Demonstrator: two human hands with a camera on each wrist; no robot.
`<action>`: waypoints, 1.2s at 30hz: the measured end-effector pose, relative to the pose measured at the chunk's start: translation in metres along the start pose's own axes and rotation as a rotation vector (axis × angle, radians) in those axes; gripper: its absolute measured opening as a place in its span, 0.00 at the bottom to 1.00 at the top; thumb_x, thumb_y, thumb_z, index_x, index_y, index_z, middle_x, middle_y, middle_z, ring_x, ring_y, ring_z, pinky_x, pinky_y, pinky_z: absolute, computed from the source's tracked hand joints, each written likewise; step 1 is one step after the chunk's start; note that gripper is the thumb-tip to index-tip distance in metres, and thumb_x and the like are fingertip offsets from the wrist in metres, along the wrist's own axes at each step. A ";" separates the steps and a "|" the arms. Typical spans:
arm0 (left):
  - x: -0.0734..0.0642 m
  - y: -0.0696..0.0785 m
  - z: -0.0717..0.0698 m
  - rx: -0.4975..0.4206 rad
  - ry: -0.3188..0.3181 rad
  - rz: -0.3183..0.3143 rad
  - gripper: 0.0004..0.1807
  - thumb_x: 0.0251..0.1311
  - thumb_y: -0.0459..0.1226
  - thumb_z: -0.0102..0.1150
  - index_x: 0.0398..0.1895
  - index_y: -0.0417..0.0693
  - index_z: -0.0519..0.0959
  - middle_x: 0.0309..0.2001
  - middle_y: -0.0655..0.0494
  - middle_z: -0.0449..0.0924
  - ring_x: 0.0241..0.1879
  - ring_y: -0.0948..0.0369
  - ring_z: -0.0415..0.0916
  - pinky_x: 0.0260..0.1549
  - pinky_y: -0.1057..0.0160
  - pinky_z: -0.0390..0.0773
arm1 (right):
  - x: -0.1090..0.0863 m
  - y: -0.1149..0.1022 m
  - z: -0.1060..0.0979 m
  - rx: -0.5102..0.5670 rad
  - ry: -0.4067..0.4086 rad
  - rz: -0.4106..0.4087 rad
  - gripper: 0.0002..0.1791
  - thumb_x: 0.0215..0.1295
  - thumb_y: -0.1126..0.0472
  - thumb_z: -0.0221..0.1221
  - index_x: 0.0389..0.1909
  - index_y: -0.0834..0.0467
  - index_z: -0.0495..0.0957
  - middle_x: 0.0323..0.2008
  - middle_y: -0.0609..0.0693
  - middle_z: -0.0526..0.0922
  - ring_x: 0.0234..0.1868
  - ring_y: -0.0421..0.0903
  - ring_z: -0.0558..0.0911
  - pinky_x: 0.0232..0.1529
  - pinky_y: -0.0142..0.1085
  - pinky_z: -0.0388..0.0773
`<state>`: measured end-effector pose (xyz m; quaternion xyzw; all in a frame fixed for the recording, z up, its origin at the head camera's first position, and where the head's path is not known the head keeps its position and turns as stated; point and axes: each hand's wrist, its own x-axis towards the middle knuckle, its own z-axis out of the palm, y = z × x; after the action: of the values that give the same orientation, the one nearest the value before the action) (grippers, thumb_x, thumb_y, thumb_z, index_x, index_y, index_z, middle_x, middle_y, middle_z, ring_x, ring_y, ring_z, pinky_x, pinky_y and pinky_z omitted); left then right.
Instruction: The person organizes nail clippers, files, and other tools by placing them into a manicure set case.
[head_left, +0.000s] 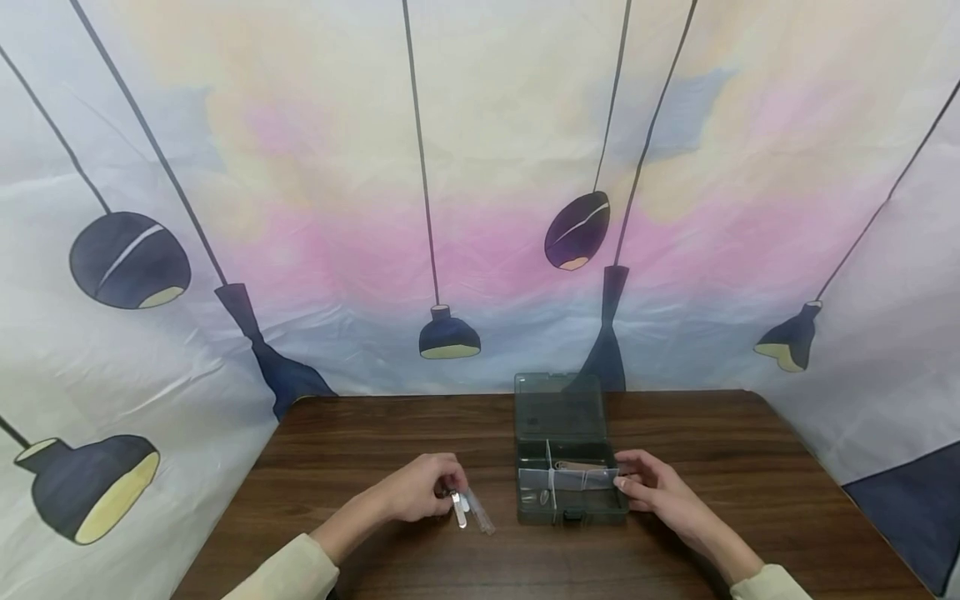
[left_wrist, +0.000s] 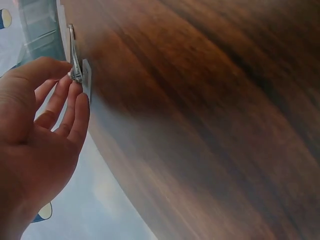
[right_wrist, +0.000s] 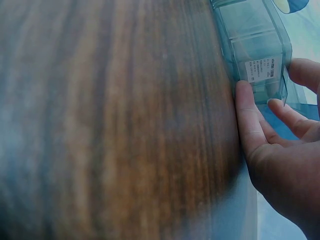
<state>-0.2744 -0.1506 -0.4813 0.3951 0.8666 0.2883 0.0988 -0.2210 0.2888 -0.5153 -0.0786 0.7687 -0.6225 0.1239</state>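
My left hand (head_left: 426, 490) pinches a silver nail clipper (head_left: 459, 510) between thumb and fingertips, left of the box and above the table. A clear plastic sleeve (head_left: 480, 512) hangs beside the clipper at the same fingers. In the left wrist view the clipper (left_wrist: 74, 50) points away from the hand. The translucent grey-green plastic box (head_left: 573, 517) lies on the table with its lid (head_left: 558, 408) raised. My right hand (head_left: 656, 490) holds the box's right side with thumb and fingers. In the right wrist view a white label (right_wrist: 260, 69) shows on the box.
Dividers (head_left: 551, 492) split the box into compartments. A tan, strip-like item (head_left: 581, 466) lies in a rear one, and a small clear item (head_left: 544, 497) in the front left one. The brown wood-grain table (head_left: 390, 433) ends at a cloth backdrop (head_left: 337, 250) printed with lamps.
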 end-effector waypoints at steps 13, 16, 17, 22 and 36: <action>0.000 -0.001 0.004 0.031 -0.049 -0.005 0.10 0.57 0.28 0.74 0.36 0.51 0.85 0.37 0.61 0.78 0.36 0.66 0.76 0.37 0.70 0.77 | 0.001 0.002 0.000 0.001 0.010 0.009 0.34 0.81 0.56 0.59 0.76 0.69 0.60 0.65 0.66 0.73 0.61 0.57 0.78 0.53 0.51 0.84; 0.000 0.001 0.004 0.030 -0.051 -0.015 0.09 0.59 0.28 0.75 0.35 0.51 0.85 0.36 0.61 0.78 0.35 0.67 0.75 0.36 0.71 0.77 | 0.000 0.001 0.001 -0.001 0.012 0.008 0.34 0.81 0.56 0.59 0.76 0.69 0.60 0.65 0.67 0.72 0.61 0.57 0.78 0.53 0.50 0.84; 0.000 0.001 0.004 0.029 -0.052 -0.016 0.09 0.59 0.29 0.75 0.35 0.51 0.85 0.36 0.61 0.78 0.35 0.68 0.75 0.36 0.71 0.77 | 0.000 0.001 0.001 0.000 0.012 0.009 0.34 0.81 0.56 0.59 0.76 0.69 0.60 0.65 0.67 0.72 0.61 0.57 0.78 0.53 0.50 0.84; 0.000 0.001 0.006 0.041 -0.049 -0.012 0.08 0.62 0.30 0.73 0.35 0.52 0.85 0.35 0.63 0.78 0.33 0.69 0.75 0.34 0.71 0.77 | 0.000 0.000 0.001 -0.004 0.014 0.011 0.34 0.81 0.56 0.59 0.76 0.69 0.60 0.66 0.67 0.72 0.61 0.57 0.78 0.53 0.50 0.84; -0.003 0.012 -0.008 0.068 -0.106 0.000 0.06 0.64 0.32 0.70 0.34 0.52 0.83 0.35 0.67 0.77 0.34 0.73 0.75 0.35 0.72 0.79 | 0.000 0.000 0.002 -0.005 0.015 0.002 0.34 0.80 0.56 0.60 0.76 0.69 0.60 0.64 0.67 0.73 0.60 0.57 0.78 0.54 0.50 0.84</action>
<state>-0.2678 -0.1501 -0.4683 0.4131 0.8695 0.2371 0.1310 -0.2204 0.2874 -0.5156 -0.0735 0.7713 -0.6211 0.1184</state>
